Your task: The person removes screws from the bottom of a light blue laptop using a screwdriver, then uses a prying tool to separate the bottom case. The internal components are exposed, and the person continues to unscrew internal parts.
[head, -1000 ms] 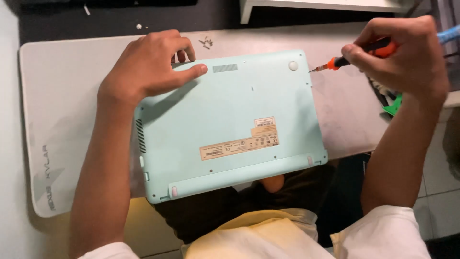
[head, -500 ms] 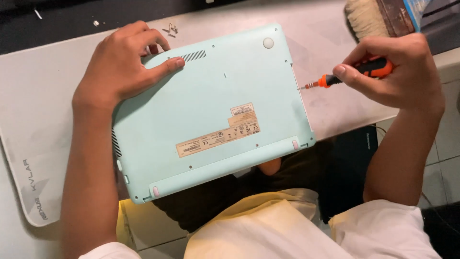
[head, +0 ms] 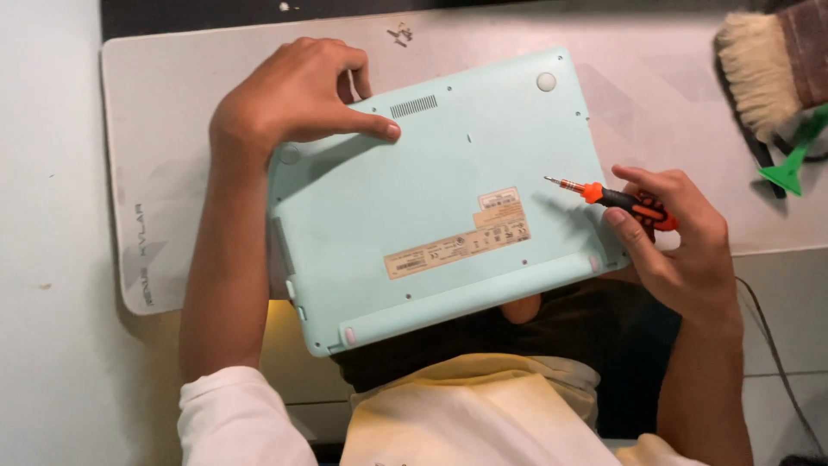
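Laptop [head: 440,198], mint green, lies bottom panel up on a pale work mat [head: 164,112], its near edge overhanging the table toward the person's lap. The left hand [head: 293,95] presses flat on the laptop's far left corner, apparently to steady it. The right hand [head: 673,242], at the laptop's right edge, grips an orange-and-black screwdriver [head: 617,197], tip poised above the panel. A brush [head: 763,69] lies beyond the laptop's far right corner.

Brush [head: 763,73]: running off frame top-right. Laptop [head: 440,198] near edge overhanging, hiding lap; label [head: 457,246] print too small.
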